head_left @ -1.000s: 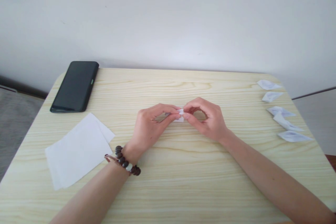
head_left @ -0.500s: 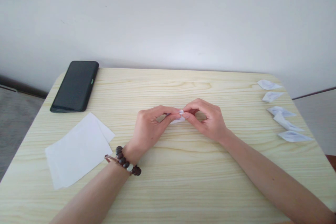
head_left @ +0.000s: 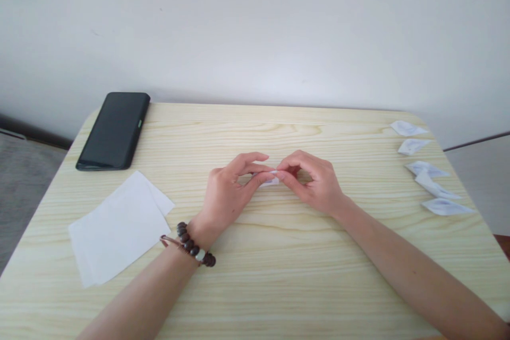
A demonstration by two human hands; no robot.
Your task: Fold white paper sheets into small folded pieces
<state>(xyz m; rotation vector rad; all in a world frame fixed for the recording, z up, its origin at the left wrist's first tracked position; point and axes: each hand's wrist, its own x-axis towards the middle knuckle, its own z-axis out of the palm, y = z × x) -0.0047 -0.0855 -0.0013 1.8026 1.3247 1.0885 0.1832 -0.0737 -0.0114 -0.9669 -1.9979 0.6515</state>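
Observation:
Over the middle of the table, a small folded piece of white paper (head_left: 270, 182) is pinched between both hands. My left hand (head_left: 237, 186) grips its left part between thumb and fingers, with the index finger lifted off. At the paper's right end, my right hand (head_left: 313, 180) pinches it with thumb and index fingertip. Fingers cover much of the piece, so its full shape is hidden. Dark beads (head_left: 193, 247) circle the left wrist. Several folded white paper pieces (head_left: 408, 128) with pointed ends lie in a column along the table's right side.
White paper sheets (head_left: 119, 228) lie overlapped on the left of the wood-grain table (head_left: 279, 287). Behind them, a black phone-like device (head_left: 113, 130) rests near the back left corner. A pale wall (head_left: 255, 26) rises behind the table's back edge.
My left index finger has lifted off the paper, and the paper's upper edge looks flatter. My right hand keeps its pinch, nearly unmoved. Everything else on the table stays put.

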